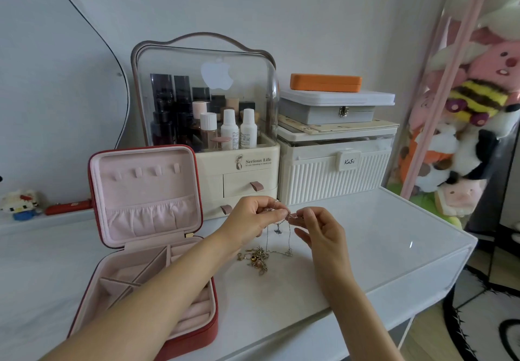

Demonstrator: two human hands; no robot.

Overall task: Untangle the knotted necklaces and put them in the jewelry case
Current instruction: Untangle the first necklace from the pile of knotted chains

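Head view: we hold a thin silver necklace chain (289,230) pinched between the fingertips of our left hand (253,220) and our right hand (320,231), both raised just above the white tabletop (365,248). The knot sits between the two pinches, too fine and blurred for us to tell how the strands cross. Two strands hang down from our fingers; one carries a small pendant, its shape unclear. Just below our hands a tangled heap of gold necklaces (257,258) lies on the table, and the silver chain's lower end touches the surface beside it; we cannot tell whether they are linked. Left of our hands the red jewelry case (146,237) stands open, pink inside, and our left forearm crosses over it and hides part of its compartments. Beyond our hands stand a cosmetics organizer (208,124) and a ribbed white storage box (334,163).
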